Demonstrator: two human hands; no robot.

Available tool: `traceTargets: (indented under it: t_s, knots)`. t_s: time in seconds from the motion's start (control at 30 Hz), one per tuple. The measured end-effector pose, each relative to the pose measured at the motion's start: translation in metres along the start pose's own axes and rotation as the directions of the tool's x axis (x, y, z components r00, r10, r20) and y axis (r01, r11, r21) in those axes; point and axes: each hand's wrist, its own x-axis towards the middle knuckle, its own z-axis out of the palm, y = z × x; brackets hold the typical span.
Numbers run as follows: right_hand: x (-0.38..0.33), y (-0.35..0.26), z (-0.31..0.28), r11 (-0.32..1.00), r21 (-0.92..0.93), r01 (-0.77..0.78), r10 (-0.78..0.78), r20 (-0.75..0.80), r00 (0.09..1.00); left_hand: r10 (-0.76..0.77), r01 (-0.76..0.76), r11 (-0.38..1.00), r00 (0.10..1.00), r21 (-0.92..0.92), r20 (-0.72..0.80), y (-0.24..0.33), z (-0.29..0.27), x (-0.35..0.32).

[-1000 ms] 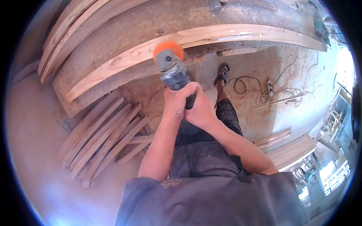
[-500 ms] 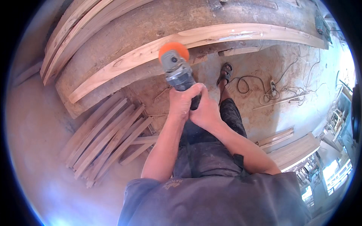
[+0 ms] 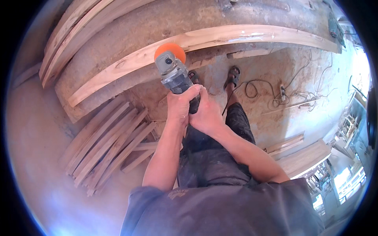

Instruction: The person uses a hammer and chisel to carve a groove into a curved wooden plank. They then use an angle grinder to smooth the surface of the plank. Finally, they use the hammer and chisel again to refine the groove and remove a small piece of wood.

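Observation:
Both my hands are closed around the body of a grey and black angle grinder (image 3: 177, 80). My left hand (image 3: 180, 106) wraps it on the left side, and my right hand (image 3: 207, 114) grips it from the right, close against the left. An orange disc (image 3: 173, 50) at the grinder's head lies over a long wooden board (image 3: 130, 65), near its front edge. Whether the disc presses on the wood cannot be made out. The board rests on a brown, worn workbench (image 3: 165, 24) and bears a pale, shiny patch right of the disc.
Several long wooden strips (image 3: 108, 145) lie stacked on the floor at left. More planks (image 3: 65, 43) lie on the bench's far left. A dark cord (image 3: 252, 88) loops over the dusty floor beside my sandalled foot (image 3: 233, 76). Thick boards (image 3: 307, 157) lie at right.
The grinder and both hands have shifted a little to the left along the board. My second foot now shows beside the grinder.

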Motion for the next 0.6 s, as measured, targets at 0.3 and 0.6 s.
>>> traceTargets:
  t_s: [0.3,0.6]
  knots:
    - [-0.004,-0.011,-0.009,0.999,0.021,-0.049,0.048,0.035,0.998,0.016,-0.016,0.998,1.0,-0.063,-0.003,-0.005,-0.002,-0.001]
    - [-0.002,-0.012,-0.004,1.0,-0.03,-0.004,0.005,0.006,1.0,-0.011,0.011,1.0,1.0,-0.006,0.003,0.0,0.002,0.0]
